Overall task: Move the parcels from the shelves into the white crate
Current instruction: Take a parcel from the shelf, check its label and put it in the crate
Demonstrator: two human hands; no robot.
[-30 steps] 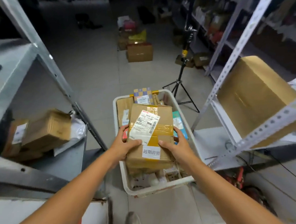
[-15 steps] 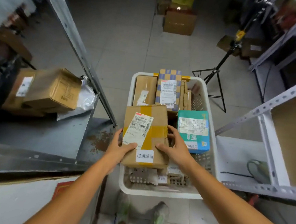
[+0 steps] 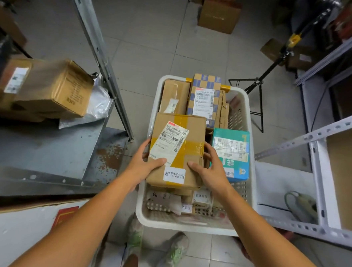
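Grips a taped brown parcel [image 3: 177, 152] from both sides, left hand [image 3: 146, 164] at its left edge, right hand [image 3: 210, 171] at its right, low over the white crate [image 3: 185, 226]. Shows a teal box [image 3: 231, 154], a checkered parcel [image 3: 204, 102] and a plain brown parcel [image 3: 174, 96] inside the crate. Shows cardboard boxes [image 3: 55, 89] on the grey metal shelf [image 3: 45, 145] at left.

Single head view, worn high, facing forward and steeply down (wide-angle, edges bend). Close above white perforated plastic crate [image 3: 185, 227] on grey tiled floor [image 3: 145, 47]. Grey steel shelf [image 3: 45, 145] left, white slotted-metal rack [image 3: 320, 174] right.
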